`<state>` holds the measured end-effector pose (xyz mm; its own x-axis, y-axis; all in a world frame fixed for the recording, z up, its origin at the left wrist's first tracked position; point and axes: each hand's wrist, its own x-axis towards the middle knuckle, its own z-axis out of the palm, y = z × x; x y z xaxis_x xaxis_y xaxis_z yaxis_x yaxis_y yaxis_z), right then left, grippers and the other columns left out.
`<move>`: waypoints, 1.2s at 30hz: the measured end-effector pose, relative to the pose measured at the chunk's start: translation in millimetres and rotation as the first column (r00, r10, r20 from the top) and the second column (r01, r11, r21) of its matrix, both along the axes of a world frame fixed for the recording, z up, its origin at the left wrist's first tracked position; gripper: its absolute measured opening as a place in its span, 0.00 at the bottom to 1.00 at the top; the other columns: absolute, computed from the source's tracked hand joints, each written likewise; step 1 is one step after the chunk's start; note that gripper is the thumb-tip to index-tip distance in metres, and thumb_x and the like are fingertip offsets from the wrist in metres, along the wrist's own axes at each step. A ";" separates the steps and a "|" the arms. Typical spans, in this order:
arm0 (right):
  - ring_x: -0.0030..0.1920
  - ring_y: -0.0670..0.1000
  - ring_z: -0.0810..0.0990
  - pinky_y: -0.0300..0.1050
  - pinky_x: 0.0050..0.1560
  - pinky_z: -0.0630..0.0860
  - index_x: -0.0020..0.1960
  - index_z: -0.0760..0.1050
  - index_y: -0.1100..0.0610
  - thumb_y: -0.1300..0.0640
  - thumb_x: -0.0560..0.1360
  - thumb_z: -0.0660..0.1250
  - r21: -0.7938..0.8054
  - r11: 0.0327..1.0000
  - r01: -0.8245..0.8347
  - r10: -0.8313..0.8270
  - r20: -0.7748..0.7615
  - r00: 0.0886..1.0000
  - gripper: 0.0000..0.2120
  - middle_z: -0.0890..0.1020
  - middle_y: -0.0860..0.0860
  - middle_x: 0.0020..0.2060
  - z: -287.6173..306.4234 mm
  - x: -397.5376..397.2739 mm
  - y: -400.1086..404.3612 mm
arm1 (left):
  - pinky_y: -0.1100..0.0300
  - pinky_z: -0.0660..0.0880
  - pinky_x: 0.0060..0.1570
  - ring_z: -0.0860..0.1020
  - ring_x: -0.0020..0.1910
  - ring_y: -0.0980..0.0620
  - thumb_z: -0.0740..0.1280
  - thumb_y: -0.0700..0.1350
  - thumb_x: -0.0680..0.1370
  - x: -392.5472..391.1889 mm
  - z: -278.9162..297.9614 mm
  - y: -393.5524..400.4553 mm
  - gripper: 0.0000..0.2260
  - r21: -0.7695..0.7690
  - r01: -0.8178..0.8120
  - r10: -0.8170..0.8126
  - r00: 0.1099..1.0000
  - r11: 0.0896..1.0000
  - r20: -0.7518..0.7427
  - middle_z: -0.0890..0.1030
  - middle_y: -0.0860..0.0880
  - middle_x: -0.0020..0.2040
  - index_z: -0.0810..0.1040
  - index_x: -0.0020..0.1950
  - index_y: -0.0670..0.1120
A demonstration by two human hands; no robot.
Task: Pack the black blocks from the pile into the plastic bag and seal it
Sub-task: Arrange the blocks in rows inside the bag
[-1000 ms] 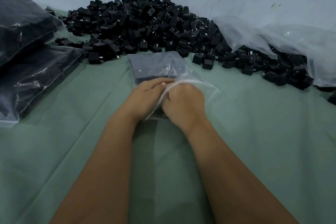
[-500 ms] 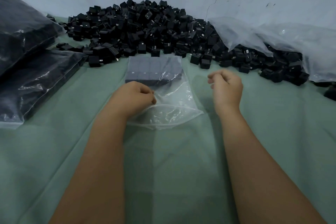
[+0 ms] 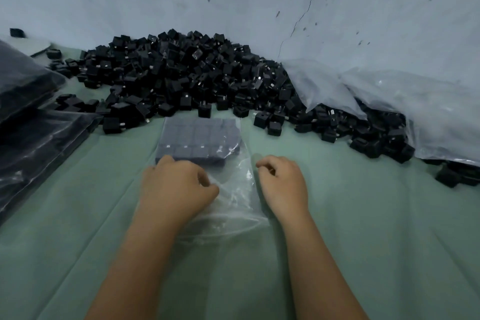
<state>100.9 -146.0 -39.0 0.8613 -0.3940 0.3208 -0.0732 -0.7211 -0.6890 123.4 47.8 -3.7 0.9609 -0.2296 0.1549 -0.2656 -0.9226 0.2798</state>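
Observation:
A clear plastic bag (image 3: 233, 205) lies flat on the green cloth, with a neat slab of black blocks (image 3: 197, 141) inside its far end. My left hand (image 3: 176, 187) rests on the bag just in front of the slab, its fingers curled down and gripping the plastic. Just off the bag's right edge, my right hand (image 3: 284, 184) has loosely curled fingers with nothing visible in them. Behind the bag, the big pile of loose black blocks (image 3: 181, 75) lies against the wall.
Filled dark bags (image 3: 33, 138) are stacked at the left. Crumpled clear plastic (image 3: 415, 106) drapes over more blocks (image 3: 374, 138) at the right. Green cloth (image 3: 389, 228) covers the surface, and a grey wall rises behind.
Both hands first worked together at the bag's near end. The right hand then let go, swung out right, and has now come back to the bag's edge. The left hand moved up toward the slab.

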 end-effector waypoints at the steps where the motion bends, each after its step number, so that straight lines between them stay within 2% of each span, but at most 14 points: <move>1: 0.50 0.46 0.74 0.41 0.45 0.68 0.48 0.81 0.48 0.56 0.75 0.62 -0.031 1.000 0.003 -0.003 -0.007 1.000 0.10 0.75 0.38 0.40 -0.6 -0.2 -0.3 | 0.56 0.65 0.46 0.73 0.53 0.50 0.65 0.60 0.72 5.8 1.7 -7.4 0.09 -0.075 -0.008 0.013 0.998 0.997 0.065 0.80 0.58 0.41 0.81 0.40 0.58; 2: 0.50 0.46 0.74 0.41 0.46 0.69 0.50 0.81 0.48 0.56 0.75 0.62 -0.036 0.999 0.009 -0.009 -0.006 1.000 0.09 0.75 0.38 0.41 -1.9 0.0 -0.1 | 0.55 0.66 0.47 0.73 0.55 0.49 0.65 0.60 0.72 13.3 2.3 -17.6 0.11 -0.125 0.003 0.015 0.990 0.992 0.142 0.82 0.56 0.45 0.83 0.43 0.57; 4: 0.51 0.45 0.76 0.43 0.52 0.74 0.51 0.80 0.47 0.58 0.76 0.62 0.112 0.992 0.056 -0.062 0.046 0.997 0.11 0.78 0.38 0.45 -0.4 3.1 1.8 | 0.50 0.65 0.61 0.68 0.67 0.46 0.62 0.63 0.75 27.6 3.6 -41.3 0.19 -0.071 0.064 -0.052 0.986 0.995 0.161 0.77 0.52 0.64 0.79 0.61 0.58; 6: 0.53 0.44 0.77 0.48 0.58 0.74 0.50 0.79 0.46 0.61 0.76 0.62 0.308 0.949 0.065 -0.109 0.126 0.986 0.12 0.79 0.40 0.48 11.9 15.9 3.1 | 0.45 0.52 0.74 0.52 0.78 0.48 0.54 0.65 0.78 42.4 -7.0 -58.8 0.25 0.057 0.129 -0.131 0.991 0.990 0.041 0.59 0.50 0.79 0.62 0.75 0.61; 7: 0.56 0.45 0.76 0.50 0.61 0.73 0.51 0.79 0.47 0.62 0.76 0.62 0.300 0.954 0.020 -0.071 0.160 0.985 0.12 0.79 0.41 0.50 20.5 27.5 3.6 | 0.43 0.47 0.76 0.48 0.79 0.47 0.51 0.65 0.79 49.4 -16.0 -62.2 0.27 0.102 0.146 -0.147 0.989 0.984 0.004 0.53 0.50 0.81 0.56 0.77 0.62; 10: 0.64 0.51 0.68 0.51 0.68 0.64 0.62 0.75 0.47 0.56 0.76 0.63 -0.014 0.987 -0.160 0.161 0.091 0.983 0.15 0.74 0.47 0.60 49.1 88.7 9.9 | 0.40 0.42 0.75 0.48 0.80 0.45 0.43 0.67 0.76 62.5 -33.8 -62.0 0.29 0.129 0.144 -0.148 0.989 0.981 0.022 0.52 0.49 0.81 0.56 0.76 0.62; 15: 0.75 0.57 0.49 0.58 0.73 0.47 0.77 0.56 0.47 0.46 0.78 0.62 -0.411 0.849 -0.332 0.297 -0.149 0.943 0.30 0.54 0.56 0.77 66.8 216.4 54.1 | 0.39 0.33 0.73 0.45 0.80 0.44 0.38 0.63 0.71 65.7 -33.4 -65.0 0.35 0.087 0.172 -0.173 0.985 0.981 0.010 0.50 0.49 0.81 0.55 0.78 0.59; 17: 0.77 0.60 0.39 0.67 0.71 0.40 0.78 0.46 0.41 0.39 0.75 0.64 -0.499 0.763 -0.411 0.285 -0.311 0.907 0.38 0.40 0.56 0.78 57.9 254.3 58.2 | 0.37 0.39 0.72 0.53 0.79 0.41 0.42 0.62 0.71 66.6 -30.7 -65.9 0.34 0.120 0.161 -0.164 0.986 0.980 0.017 0.57 0.47 0.80 0.62 0.77 0.58; 19: 0.76 0.61 0.36 0.73 0.68 0.36 0.76 0.43 0.34 0.31 0.71 0.64 -0.611 0.647 -0.456 0.209 -0.432 0.877 0.41 0.33 0.55 0.76 43.7 277.3 44.7 | 0.35 0.57 0.70 0.67 0.74 0.41 0.48 0.62 0.70 67.1 -27.5 -65.8 0.32 0.104 0.142 -0.144 0.990 0.984 0.010 0.70 0.46 0.74 0.73 0.70 0.58; 21: 0.77 0.60 0.39 0.73 0.69 0.36 0.75 0.45 0.31 0.32 0.73 0.61 -0.695 0.596 -0.403 0.164 -0.386 0.908 0.36 0.37 0.56 0.77 32.1 283.5 16.6 | 0.37 0.64 0.68 0.71 0.71 0.43 0.51 0.62 0.72 68.4 -31.3 -66.6 0.27 0.097 0.134 -0.138 0.990 0.986 0.040 0.73 0.47 0.72 0.76 0.67 0.60; 25: 0.76 0.61 0.49 0.68 0.69 0.53 0.72 0.60 0.39 0.35 0.73 0.59 -0.836 0.526 -0.158 -0.028 -0.203 0.979 0.29 0.55 0.51 0.77 23.8 252.4 -60.4 | 0.43 0.56 0.73 0.68 0.73 0.45 0.53 0.64 0.74 67.7 -35.5 -65.8 0.25 0.094 0.103 -0.108 0.993 0.990 0.048 0.70 0.49 0.74 0.72 0.70 0.63; 29: 0.66 0.61 0.64 0.59 0.65 0.60 0.68 0.67 0.37 0.35 0.72 0.60 -0.804 0.590 -0.070 -0.151 -0.195 0.969 0.25 0.65 0.49 0.73 21.9 190.9 -112.1 | 0.46 0.34 0.73 0.47 0.80 0.48 0.43 0.65 0.75 67.4 -36.4 -65.7 0.29 0.092 0.123 -0.126 0.992 0.988 0.028 0.50 0.53 0.81 0.51 0.77 0.66; 33: 0.68 0.62 0.59 0.58 0.66 0.53 0.67 0.70 0.39 0.38 0.72 0.63 -0.772 0.634 -0.050 -0.113 -0.156 0.981 0.23 0.64 0.50 0.73 16.7 133.9 -112.7 | 0.45 0.37 0.74 0.47 0.80 0.50 0.41 0.66 0.74 66.2 -38.1 -66.4 0.29 0.061 0.089 -0.094 0.993 0.994 0.075 0.50 0.54 0.81 0.50 0.77 0.66; 36: 0.72 0.63 0.54 0.59 0.70 0.52 0.68 0.68 0.43 0.42 0.74 0.64 -0.705 0.699 -0.121 -0.042 -0.209 0.977 0.22 0.56 0.53 0.76 11.0 103.1 -100.4 | 0.44 0.40 0.75 0.50 0.79 0.49 0.47 0.65 0.77 69.9 -38.7 -67.3 0.26 0.052 0.097 -0.099 0.993 0.994 0.056 0.53 0.53 0.81 0.53 0.76 0.66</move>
<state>204.1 -246.4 -28.0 0.9455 -0.0825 0.3150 -0.1053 -0.9929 0.0560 193.3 -19.5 -42.3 0.9231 -0.3309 0.1962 -0.3699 -0.9035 0.2166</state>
